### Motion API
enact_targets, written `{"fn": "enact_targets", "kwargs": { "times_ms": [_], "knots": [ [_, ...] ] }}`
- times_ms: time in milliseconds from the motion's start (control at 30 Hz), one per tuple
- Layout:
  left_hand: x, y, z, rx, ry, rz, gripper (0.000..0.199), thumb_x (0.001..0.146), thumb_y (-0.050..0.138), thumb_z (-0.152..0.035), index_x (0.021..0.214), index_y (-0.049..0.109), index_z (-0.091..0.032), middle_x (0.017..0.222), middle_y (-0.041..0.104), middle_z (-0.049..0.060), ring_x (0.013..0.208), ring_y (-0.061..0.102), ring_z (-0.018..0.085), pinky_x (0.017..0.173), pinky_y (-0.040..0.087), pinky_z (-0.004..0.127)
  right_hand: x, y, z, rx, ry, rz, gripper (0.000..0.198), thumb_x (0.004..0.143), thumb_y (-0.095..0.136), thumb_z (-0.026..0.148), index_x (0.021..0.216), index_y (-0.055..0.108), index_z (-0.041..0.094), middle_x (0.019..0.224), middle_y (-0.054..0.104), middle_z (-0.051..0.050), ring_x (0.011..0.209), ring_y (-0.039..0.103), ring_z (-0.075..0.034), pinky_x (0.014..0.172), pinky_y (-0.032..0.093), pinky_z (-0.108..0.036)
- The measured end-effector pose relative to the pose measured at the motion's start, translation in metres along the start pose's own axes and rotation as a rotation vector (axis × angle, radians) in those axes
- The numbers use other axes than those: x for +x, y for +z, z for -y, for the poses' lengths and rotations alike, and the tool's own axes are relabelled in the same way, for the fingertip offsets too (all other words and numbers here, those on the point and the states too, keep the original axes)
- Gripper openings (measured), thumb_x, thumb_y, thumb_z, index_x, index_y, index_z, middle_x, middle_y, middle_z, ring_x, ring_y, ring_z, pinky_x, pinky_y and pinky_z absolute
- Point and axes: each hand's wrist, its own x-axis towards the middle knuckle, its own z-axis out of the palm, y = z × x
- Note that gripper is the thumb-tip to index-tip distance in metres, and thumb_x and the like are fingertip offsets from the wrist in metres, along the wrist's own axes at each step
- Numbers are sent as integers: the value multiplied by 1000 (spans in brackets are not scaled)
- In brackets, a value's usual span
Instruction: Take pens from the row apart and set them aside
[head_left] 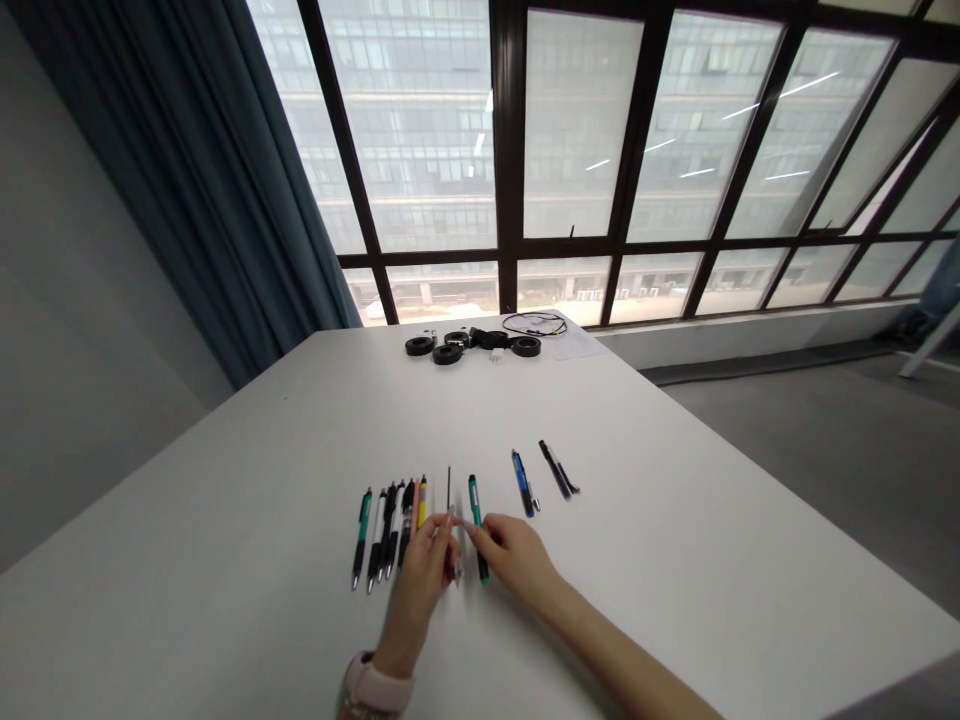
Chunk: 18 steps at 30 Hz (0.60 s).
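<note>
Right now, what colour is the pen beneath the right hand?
The pen is green and black, seen best in the head view.

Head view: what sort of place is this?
Probably an office or workroom: a long white table, dark-framed windows facing a large building, and a blue curtain.

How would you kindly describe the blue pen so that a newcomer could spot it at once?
On the white table, find the person's right hand. Just beyond it, between the green pen by its fingers and a black pen farther right, lies the blue pen. Its bright blue barrel sets it apart from both.
</note>
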Motion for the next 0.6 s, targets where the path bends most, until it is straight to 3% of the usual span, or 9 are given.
{"fn": "enact_targets", "kwargs": {
  "times_ms": [133, 367, 600],
  "knots": [
    [2, -1, 1, -49, -25, -16, 62, 60, 58, -75, 78, 55, -17, 38, 41, -11, 28, 32, 5, 29, 25, 16, -8, 9, -5, 145, 31, -7, 40, 91, 43, 40, 59, 51, 18, 54, 46, 4, 55, 40, -10, 50, 26, -20],
    [1, 0, -3, -44, -17, 8, 60, 60, 58, -75, 75, 56, -17, 35, 40, -10, 26, 31, 6, 28, 25, 17, -5, 6, -3, 198, 65, -44, 41, 90, 43, 43, 57, 47, 18, 54, 41, 5, 55, 38, -10, 52, 28, -20],
    [0, 0, -7, -42, -18, 14, 59, 63, 56, -74, 76, 58, -17, 34, 39, -10, 26, 32, 6, 28, 24, 17, -2, 5, -9, 45, 54, -59, 44, 93, 38, 44, 61, 53, 18, 57, 52, 3, 56, 46, -11, 52, 28, -21]
  ]
}}
